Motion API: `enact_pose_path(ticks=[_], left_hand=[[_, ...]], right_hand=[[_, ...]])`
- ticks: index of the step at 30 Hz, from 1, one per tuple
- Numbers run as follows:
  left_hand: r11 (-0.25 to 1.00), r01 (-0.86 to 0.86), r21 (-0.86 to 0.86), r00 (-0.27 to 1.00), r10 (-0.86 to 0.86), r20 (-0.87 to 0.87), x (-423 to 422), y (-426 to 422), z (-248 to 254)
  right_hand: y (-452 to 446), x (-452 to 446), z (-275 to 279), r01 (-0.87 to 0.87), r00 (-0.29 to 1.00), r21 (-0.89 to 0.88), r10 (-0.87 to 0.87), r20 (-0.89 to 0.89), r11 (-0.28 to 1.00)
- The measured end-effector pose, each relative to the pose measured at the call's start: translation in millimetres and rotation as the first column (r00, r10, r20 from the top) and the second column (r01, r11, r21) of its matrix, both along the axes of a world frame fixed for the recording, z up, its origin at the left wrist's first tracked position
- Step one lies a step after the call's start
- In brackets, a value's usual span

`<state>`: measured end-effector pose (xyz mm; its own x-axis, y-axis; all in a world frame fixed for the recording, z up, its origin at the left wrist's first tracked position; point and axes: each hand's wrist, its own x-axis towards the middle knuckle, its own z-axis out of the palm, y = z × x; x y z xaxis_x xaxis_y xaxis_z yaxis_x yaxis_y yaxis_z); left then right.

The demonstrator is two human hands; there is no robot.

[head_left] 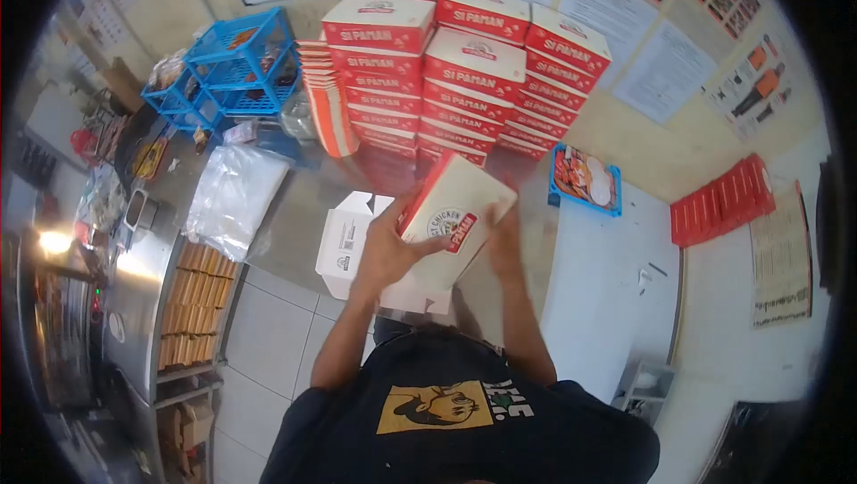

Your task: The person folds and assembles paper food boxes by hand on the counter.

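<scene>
A white and red carton (460, 198) is held tilted in front of my chest. My left hand (393, 247) grips its left side, with the thumb lying across the printed top. At the carton's right edge is my right hand (504, 238), blurred, its fingers partly hidden by the carton. Beneath them, an unfolded white carton (344, 247) lies at the front edge of the metal table (295, 216). Tall stacks of closed red and white boxes (379, 82) stand against the wall behind.
Blue baskets (237, 64) and clear plastic bags (234, 194) are at the left, with a row of orange-and-white folded items (330, 109) beside the stacks. A blue-framed tray (585, 179) and red boxes (723, 201) are at the right.
</scene>
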<state>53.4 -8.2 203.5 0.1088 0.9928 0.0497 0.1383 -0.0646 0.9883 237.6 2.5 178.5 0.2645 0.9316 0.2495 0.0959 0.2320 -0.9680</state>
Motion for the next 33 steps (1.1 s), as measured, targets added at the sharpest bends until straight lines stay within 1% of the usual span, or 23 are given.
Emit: enact_pose_path(ticks=[1, 2, 3, 4, 5, 6, 7, 8, 9, 10, 12, 13, 14, 15, 17, 18, 21, 22, 24, 28, 30, 32, 33], left_hand=[[1.0, -0.024, 0.01, 1.0, 0.024, 0.005, -8, 5, 11], [0.998, 0.038, 0.057, 0.995, -0.033, -0.095, -14, 8, 25], [0.99, 0.112, 0.09, 0.976, -0.092, -0.197, -19, 11, 38], [0.986, 0.146, 0.075, 0.958, -0.122, -0.261, -21, 17, 49], [0.986, 0.14, 0.087, 0.96, -0.114, -0.254, -25, 32, 49], [0.967, 0.07, 0.244, 0.983, -0.026, -0.179, -30, 53, 44], [0.92, -0.012, 0.393, 0.994, 0.052, -0.091, -34, 77, 39], [0.896, -0.178, 0.408, 0.983, 0.184, 0.025, -38, 107, 32], [0.85, -0.338, 0.404, 0.941, 0.306, 0.141, -40, 136, 27], [0.842, -0.342, 0.416, 0.94, 0.307, 0.15, -40, 156, 29], [0.814, -0.449, 0.369, 0.894, 0.405, 0.192, -36, 189, 36], [0.809, -0.444, 0.385, 0.896, 0.397, 0.199, -32, 205, 27], [0.789, -0.452, 0.418, 0.889, 0.438, 0.134, -28, 222, 13], [0.758, -0.454, 0.468, 0.875, 0.479, 0.072, -27, 242, 20], [0.766, -0.448, 0.46, 0.874, 0.485, 0.044, -24, 240, 28], [0.76, -0.448, 0.471, 0.87, 0.491, 0.035, -25, 242, 24], [0.778, -0.43, 0.458, 0.883, 0.468, 0.034, -23, 242, 24], [0.784, -0.441, 0.437, 0.88, 0.472, 0.042, -23, 243, 23], [0.781, -0.462, 0.42, 0.876, 0.477, 0.076, -24, 249, 19], [0.783, -0.412, 0.466, 0.905, 0.41, 0.111, -29, 248, 12], [0.787, -0.461, 0.41, 0.887, 0.409, 0.213, -28, 226, 11], [0.809, -0.461, 0.363, 0.882, 0.462, 0.09, -26, 187, -5], [0.886, -0.293, 0.359, 0.941, 0.335, -0.058, -25, 161, -18]], right_hand=[[6, 21, 17, -0.171, 0.985, -0.013, 0.17, -0.038, 0.985], [13, 39, 28, -0.334, 0.941, -0.022, 0.331, -0.076, 0.942], [19, 51, 33, -0.345, 0.937, -0.021, 0.343, -0.069, 0.938], [25, 62, 37, -0.367, 0.927, -0.078, 0.372, 0.058, 0.927], [33, 68, 44, -0.377, 0.899, -0.133, 0.397, 0.186, 0.916], [41, 70, 56, -0.265, 0.939, -0.111, 0.282, 0.195, 0.958], [55, 75, 62, -0.271, 0.935, -0.096, 0.285, 0.209, 0.958], [71, 83, 65, -0.168, 0.986, -0.021, 0.167, -0.017, 0.986], [88, 90, 70, -0.051, 0.966, 0.028, 0.057, -0.254, 0.998], [102, 96, 78, -0.055, 0.966, 0.044, 0.064, -0.249, 0.998], [131, 105, 96, 0.044, 0.947, -0.102, -0.074, -0.313, 0.994], [144, 104, 98, 0.049, 0.946, -0.082, -0.073, -0.316, 0.995], [158, 99, 96, 0.107, 0.975, -0.151, -0.134, -0.177, 0.983], [175, 93, 103, 0.173, 0.982, -0.194, -0.185, -0.045, 0.966], [184, 80, 105, 0.138, 0.986, -0.211, -0.155, -0.067, 0.968], [191, 75, 96, 0.227, 0.967, -0.059, -0.218, 0.132, 0.972], [193, 65, 99, 0.194, 0.92, 0.096, -0.215, 0.327, 0.976], [199, 64, 95, 0.216, 0.899, 0.067, -0.226, 0.374, 0.974], [202, 59, 93, 0.239, 0.845, 0.11, -0.263, 0.465, 0.965], [202, 53, 87, 0.199, 0.84, 0.052, -0.198, 0.506, 0.979], [199, 54, 69, 0.395, 0.723, 0.216, -0.447, 0.527, 0.893], [168, 54, 70, 0.408, 0.708, 0.245, -0.474, 0.523, 0.879], [149, 56, 65, 0.425, 0.692, 0.278, -0.507, 0.514, 0.862]])
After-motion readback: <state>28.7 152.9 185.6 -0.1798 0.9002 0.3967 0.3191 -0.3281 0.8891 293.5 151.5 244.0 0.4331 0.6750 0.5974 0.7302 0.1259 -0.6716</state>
